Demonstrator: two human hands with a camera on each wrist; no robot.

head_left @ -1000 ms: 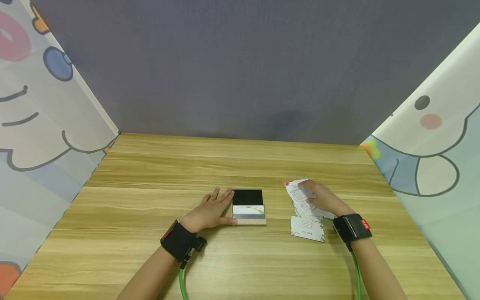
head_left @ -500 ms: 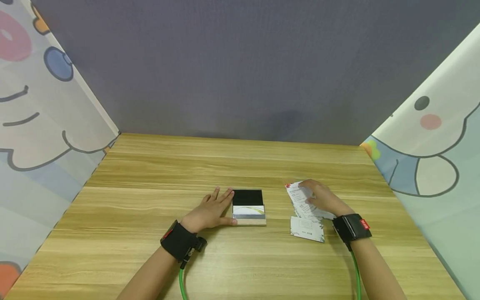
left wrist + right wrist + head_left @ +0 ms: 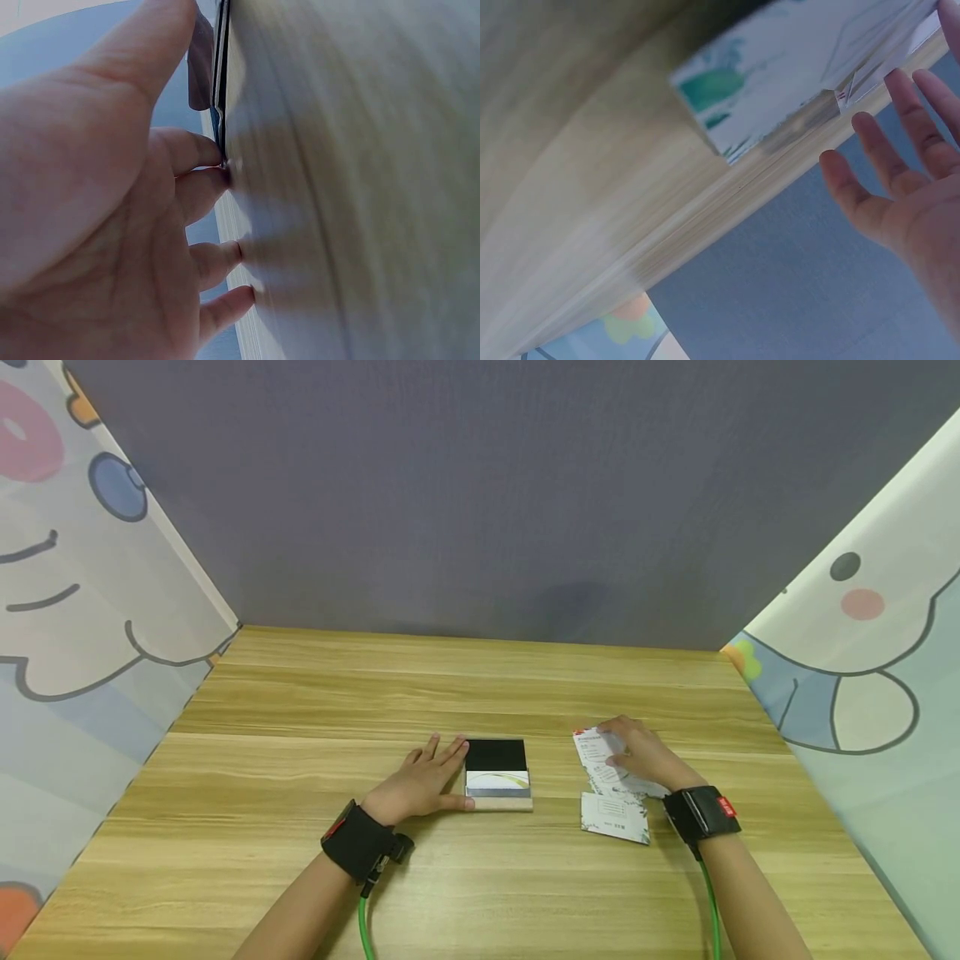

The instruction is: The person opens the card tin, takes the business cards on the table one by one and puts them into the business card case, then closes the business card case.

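Observation:
A flat card holder [image 3: 496,756], black at the far part with a white card [image 3: 497,780] showing across it, lies in the middle of the table. My left hand [image 3: 420,783] rests beside it, fingers spread, with index fingertip and thumb at its left edge. In the left wrist view the fingertips [image 3: 238,253] meet the wood. To the right, several printed white cards [image 3: 600,762] overlap, one with a red corner. My right hand [image 3: 647,757] reaches over them, relaxed fingers on the top card, thumb apart from the index finger. The hand covers part of the cards.
One printed card [image 3: 613,817] lies at the near end of the group. The wooden table [image 3: 480,885] ends at a dark grey panel [image 3: 480,510] behind, with cartoon-printed sheets on both sides. Green cables [image 3: 715,902] run from the wrist bands.
Under my right hand, the red-cornered card has shifted slightly right and turned a little straighter. The right hand has barely moved. My left hand and the card holder stay where they were.

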